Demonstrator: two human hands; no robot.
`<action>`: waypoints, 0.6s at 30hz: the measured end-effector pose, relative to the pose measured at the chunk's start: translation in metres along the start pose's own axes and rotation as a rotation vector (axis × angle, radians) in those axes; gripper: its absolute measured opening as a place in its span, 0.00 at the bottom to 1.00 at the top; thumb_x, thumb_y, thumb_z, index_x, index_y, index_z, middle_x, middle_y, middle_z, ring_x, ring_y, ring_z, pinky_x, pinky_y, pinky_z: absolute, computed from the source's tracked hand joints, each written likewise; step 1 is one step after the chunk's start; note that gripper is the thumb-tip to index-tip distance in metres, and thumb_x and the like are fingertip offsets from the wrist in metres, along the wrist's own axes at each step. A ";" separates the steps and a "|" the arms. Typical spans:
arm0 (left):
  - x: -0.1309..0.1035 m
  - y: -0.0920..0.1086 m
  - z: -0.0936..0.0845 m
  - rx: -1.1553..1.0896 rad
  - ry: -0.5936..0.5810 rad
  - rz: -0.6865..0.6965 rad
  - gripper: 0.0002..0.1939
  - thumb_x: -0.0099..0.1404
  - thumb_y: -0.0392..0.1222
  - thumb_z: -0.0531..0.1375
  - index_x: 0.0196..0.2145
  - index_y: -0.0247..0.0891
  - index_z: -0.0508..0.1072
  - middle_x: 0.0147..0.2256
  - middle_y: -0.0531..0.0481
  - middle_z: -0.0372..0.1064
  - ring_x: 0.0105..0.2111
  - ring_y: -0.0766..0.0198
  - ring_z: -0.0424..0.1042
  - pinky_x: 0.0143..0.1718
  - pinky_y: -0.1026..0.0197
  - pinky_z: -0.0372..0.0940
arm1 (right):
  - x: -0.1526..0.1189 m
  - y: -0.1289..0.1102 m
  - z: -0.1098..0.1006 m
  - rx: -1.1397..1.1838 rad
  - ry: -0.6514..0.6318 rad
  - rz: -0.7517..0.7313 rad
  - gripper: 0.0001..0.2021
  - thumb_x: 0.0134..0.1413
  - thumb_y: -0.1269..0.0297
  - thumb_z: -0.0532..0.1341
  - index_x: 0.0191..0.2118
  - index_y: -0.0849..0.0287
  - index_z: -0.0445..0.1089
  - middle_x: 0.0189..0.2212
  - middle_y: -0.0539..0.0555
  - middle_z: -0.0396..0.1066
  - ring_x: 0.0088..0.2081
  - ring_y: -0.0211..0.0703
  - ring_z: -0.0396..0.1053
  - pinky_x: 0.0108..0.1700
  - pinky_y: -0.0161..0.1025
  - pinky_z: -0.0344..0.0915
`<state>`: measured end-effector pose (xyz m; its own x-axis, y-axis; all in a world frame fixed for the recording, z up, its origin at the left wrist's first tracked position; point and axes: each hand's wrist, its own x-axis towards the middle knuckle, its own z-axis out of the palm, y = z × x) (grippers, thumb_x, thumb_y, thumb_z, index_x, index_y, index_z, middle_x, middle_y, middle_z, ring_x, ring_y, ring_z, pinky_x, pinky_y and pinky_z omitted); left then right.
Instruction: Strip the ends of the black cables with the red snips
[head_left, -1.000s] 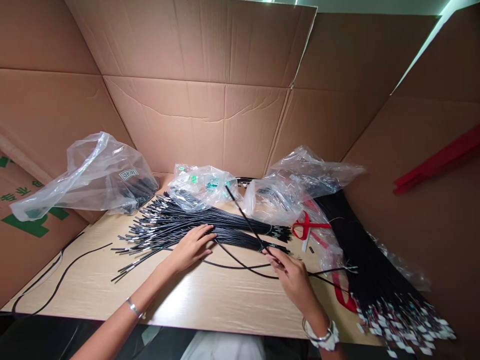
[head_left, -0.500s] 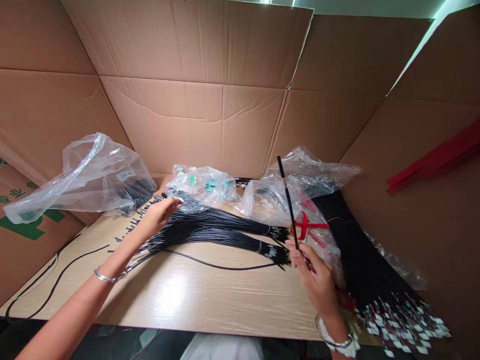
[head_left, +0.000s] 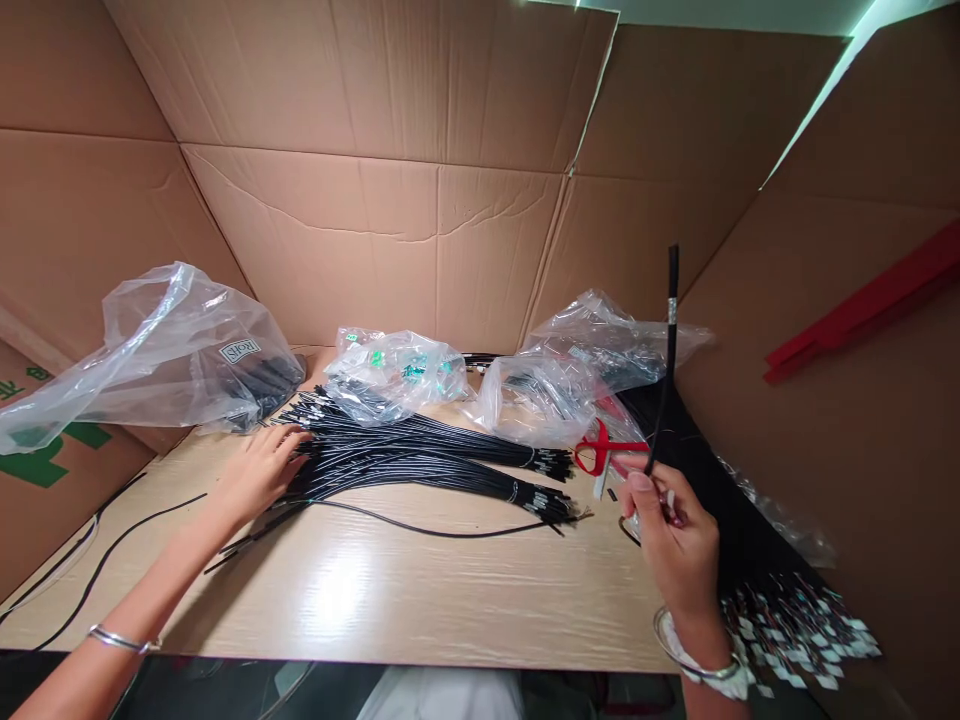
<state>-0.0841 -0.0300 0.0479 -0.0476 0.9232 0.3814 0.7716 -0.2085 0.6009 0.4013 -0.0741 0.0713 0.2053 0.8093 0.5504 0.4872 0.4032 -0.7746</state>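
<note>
My right hand (head_left: pixel 675 530) is closed round a black cable (head_left: pixel 667 370), whose thick end with a silver band stands up above the fingers. On the left, my left hand (head_left: pixel 262 465) rests at the left ends of the black cable bundles (head_left: pixel 420 460); its fingers are bent against them, and what they hold, if anything, is hidden. One thin black cable (head_left: pixel 442 535) curves along the front of the bundles. Red-handled scissors (head_left: pixel 598 447) lie between the bundles and my right hand.
Clear plastic bags stand at the left (head_left: pixel 187 350), the middle (head_left: pixel 397 370) and the right (head_left: pixel 544 395). A big black cable bundle with white connectors (head_left: pixel 802 630) lies at the right edge. Cardboard walls (head_left: pixel 315 200) enclose the table (head_left: pixel 450 610).
My left hand has moved left and down onto the bundle ends. My right hand has moved to the right, and its cable now stands more upright.
</note>
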 end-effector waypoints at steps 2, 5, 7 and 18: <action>0.000 0.026 0.021 -0.037 -0.037 0.076 0.12 0.51 0.39 0.70 0.36 0.44 0.79 0.42 0.44 0.75 0.43 0.49 0.69 0.48 0.58 0.59 | 0.005 -0.003 -0.001 0.027 0.031 0.021 0.11 0.64 0.57 0.56 0.41 0.58 0.71 0.19 0.44 0.60 0.21 0.32 0.59 0.24 0.30 0.58; 0.002 0.071 0.062 -0.155 -0.180 0.211 0.14 0.57 0.43 0.67 0.42 0.43 0.78 0.45 0.42 0.74 0.47 0.49 0.69 0.52 0.55 0.58 | 0.014 -0.012 -0.003 0.023 0.031 0.027 0.12 0.64 0.56 0.56 0.41 0.58 0.71 0.18 0.44 0.59 0.20 0.32 0.59 0.24 0.30 0.58; 0.003 0.095 0.093 -0.194 -0.240 0.343 0.15 0.61 0.43 0.64 0.47 0.44 0.76 0.48 0.43 0.73 0.49 0.50 0.69 0.53 0.54 0.58 | 0.023 -0.023 -0.003 -0.012 -0.028 0.022 0.13 0.64 0.55 0.55 0.42 0.58 0.71 0.18 0.44 0.58 0.20 0.32 0.58 0.24 0.31 0.57; 0.025 0.118 0.128 -0.669 -0.266 0.011 0.22 0.69 0.54 0.53 0.51 0.38 0.73 0.49 0.41 0.74 0.50 0.52 0.71 0.52 0.51 0.62 | 0.047 -0.057 0.054 -0.150 -0.781 -0.036 0.12 0.67 0.59 0.51 0.41 0.57 0.69 0.27 0.50 0.73 0.28 0.38 0.70 0.29 0.32 0.55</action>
<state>0.0866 0.0103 0.0385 0.1801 0.9495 0.2568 0.2127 -0.2925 0.9323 0.3370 -0.0360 0.1238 -0.4405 0.8845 0.1536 0.6027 0.4181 -0.6797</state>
